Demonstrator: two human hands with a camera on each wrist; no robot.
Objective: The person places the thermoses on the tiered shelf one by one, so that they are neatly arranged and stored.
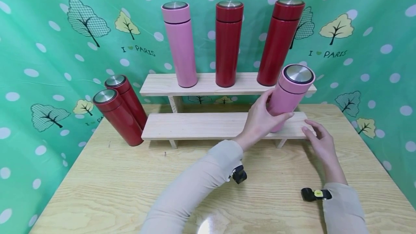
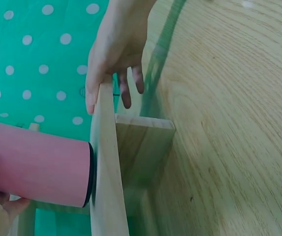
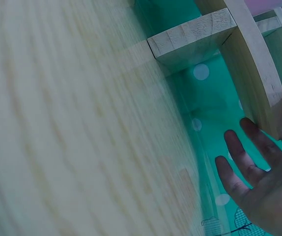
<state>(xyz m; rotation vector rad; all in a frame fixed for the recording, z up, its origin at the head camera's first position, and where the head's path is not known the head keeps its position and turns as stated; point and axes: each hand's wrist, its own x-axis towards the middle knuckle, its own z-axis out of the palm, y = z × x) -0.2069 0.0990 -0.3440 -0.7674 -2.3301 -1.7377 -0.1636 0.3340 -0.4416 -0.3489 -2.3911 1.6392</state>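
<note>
My left hand (image 1: 261,116) grips a pink thermos bottle (image 1: 287,95) by its side. The bottle stands slightly tilted over the right part of the lower wooden shelf (image 1: 195,125); in the left wrist view the base of the pink bottle (image 2: 42,167) is right at the board. My right hand (image 1: 323,143) holds the right end of that lower shelf. In the right wrist view, several loosely spread fingers of the right hand (image 3: 264,182) show below the board's end, with the thumb side against its edge.
The upper shelf (image 1: 208,89) carries another pink bottle (image 1: 181,50), a red bottle (image 1: 228,46) and a leaning red bottle (image 1: 279,42). Two tilted red bottles (image 1: 121,118) stand at the shelves' left end. Behind hangs a green dotted cloth (image 1: 42,64). The wooden table (image 1: 113,183) extends in front.
</note>
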